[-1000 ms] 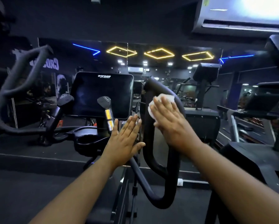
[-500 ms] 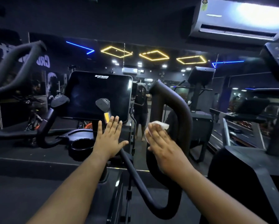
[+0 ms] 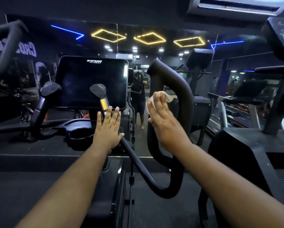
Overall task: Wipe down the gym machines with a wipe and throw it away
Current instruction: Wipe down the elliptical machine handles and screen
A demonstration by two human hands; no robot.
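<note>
Wipe (image 3: 164, 96) under straight right-hand fingers (image 3: 156, 102), seemingly pressed on handle (image 3: 184, 89)

My left hand (image 3: 107, 129): bare. No glove. Thin gold ring on one finger (image 3: 110, 118). Fingers long, nails short. My right hand (image 3: 165, 123): bare too. No glove, no ring that shows. Both my arms bare from wrist down to bottom edge of picture. No sleeve showing on left arm (image 3: 68, 183). No sleeve showing on right arm (image 3: 233, 185). No watch, no band on either wrist. Rest of me out of picture.
</note>
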